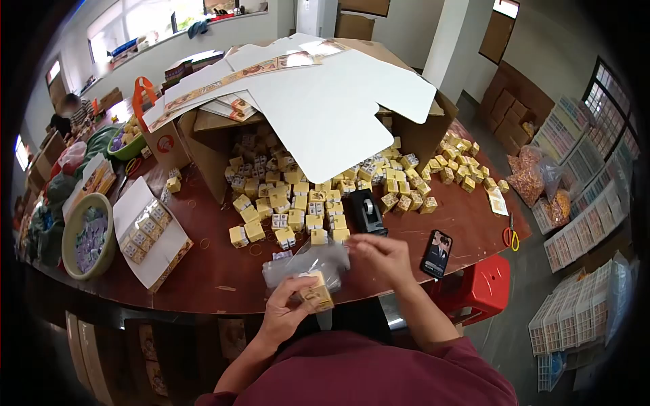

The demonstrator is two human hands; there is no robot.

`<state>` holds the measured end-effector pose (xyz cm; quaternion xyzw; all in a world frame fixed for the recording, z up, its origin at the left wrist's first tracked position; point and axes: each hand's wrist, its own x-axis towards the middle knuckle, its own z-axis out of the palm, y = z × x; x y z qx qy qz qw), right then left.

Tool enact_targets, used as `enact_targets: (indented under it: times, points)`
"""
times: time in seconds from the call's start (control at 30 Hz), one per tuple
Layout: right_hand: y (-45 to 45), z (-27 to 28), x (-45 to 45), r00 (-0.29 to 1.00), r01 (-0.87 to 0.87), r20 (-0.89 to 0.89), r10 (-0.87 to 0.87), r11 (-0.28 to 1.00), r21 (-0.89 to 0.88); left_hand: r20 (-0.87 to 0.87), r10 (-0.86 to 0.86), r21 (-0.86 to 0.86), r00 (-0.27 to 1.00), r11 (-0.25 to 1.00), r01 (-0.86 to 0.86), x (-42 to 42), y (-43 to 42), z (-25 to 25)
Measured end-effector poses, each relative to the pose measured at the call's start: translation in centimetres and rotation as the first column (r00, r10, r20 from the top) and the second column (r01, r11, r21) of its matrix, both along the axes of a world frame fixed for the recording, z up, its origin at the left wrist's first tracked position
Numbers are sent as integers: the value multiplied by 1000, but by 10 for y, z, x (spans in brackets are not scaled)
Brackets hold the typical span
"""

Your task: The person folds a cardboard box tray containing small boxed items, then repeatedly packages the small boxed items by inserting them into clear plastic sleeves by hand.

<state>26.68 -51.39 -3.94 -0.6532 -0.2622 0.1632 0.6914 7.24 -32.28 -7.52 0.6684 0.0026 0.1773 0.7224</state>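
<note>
My left hand (284,317) is closed around a small yellow printed box (317,296) above the table's near edge. A crumpled clear plastic bag (284,271) lies just beyond that box, partly behind it. To the right, my right hand (387,258) is raised with thumb and forefinger pinched together near the bag's right edge. What those fingertips hold, if anything, is too small to make out. Many similar yellow boxes (278,197) are heaped just past my hands. A black tape dispenser (366,211) stands beside the heap.
White card sheets (325,101) cover a cardboard carton (203,154) behind the heap. A phone (437,254) and yellow-handled scissors (512,238) lie right, above a red stool (484,287). Left are a tub of purple packets (101,264) and a display card (150,233). Another person sits far left.
</note>
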Motion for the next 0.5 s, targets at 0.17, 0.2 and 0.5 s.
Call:
enact_targets:
  times: [0.17,0.2,0.5]
  points:
    - [-30,-55,98,677,606,663,-320,754,-255,98,64,-53,993,997,-59,2,-1,4]
    - [-30,-55,104,767,548,578,-278,752,-366,89,57,-23,994,998,-55,2,-2,3]
    - [-15,-49,114,877,238,-322,-356,905,-352,-1,114,146,993,983,-113,2,1,-4]
